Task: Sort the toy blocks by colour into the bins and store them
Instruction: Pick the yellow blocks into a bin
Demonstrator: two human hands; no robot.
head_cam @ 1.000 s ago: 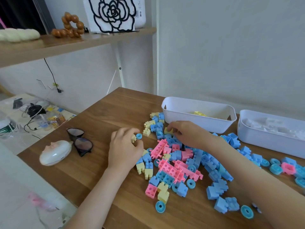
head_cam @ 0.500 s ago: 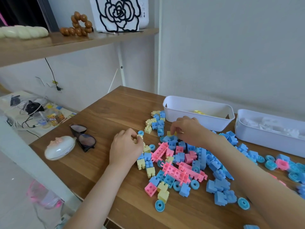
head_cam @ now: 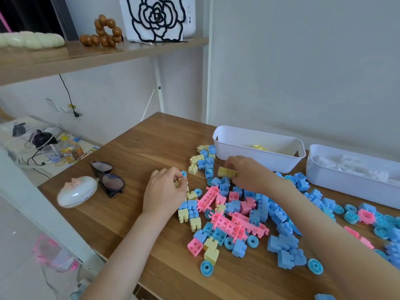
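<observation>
- At the middle of the table (head_cam: 138, 152), reaching toward its far and right edges, a loose heap of blue, pink and yellow toy blocks (head_cam: 233, 213) lies spread out. Blue wheel pieces (head_cam: 206, 268) are scattered along its near side.
- The right hand (head_cam: 251, 174) grips a long yellow block (head_cam: 226, 172) between thumb and curled fingers, at the heap's far side, just in front of the left bin.
- The left hand (head_cam: 163, 191), at the heap's left edge, pinches a small yellow piece (head_cam: 178, 183) in its fingertips.
- Two white bins stand along the far edge. The left bin (head_cam: 255, 161) has a yellow piece showing inside; the right bin (head_cam: 346, 182) holds white pieces, too washed out to make out.
- Toward the table's left edge lie dark sunglasses (head_cam: 108, 180) and, just beside them, a white oval case (head_cam: 75, 194).
- Above the far-left corner, on the wall, a wooden shelf (head_cam: 97, 55) carries a brown beaded ring (head_cam: 104, 32), a pale twisted object (head_cam: 30, 40) and a white item with a black rose outline (head_cam: 155, 17).
</observation>
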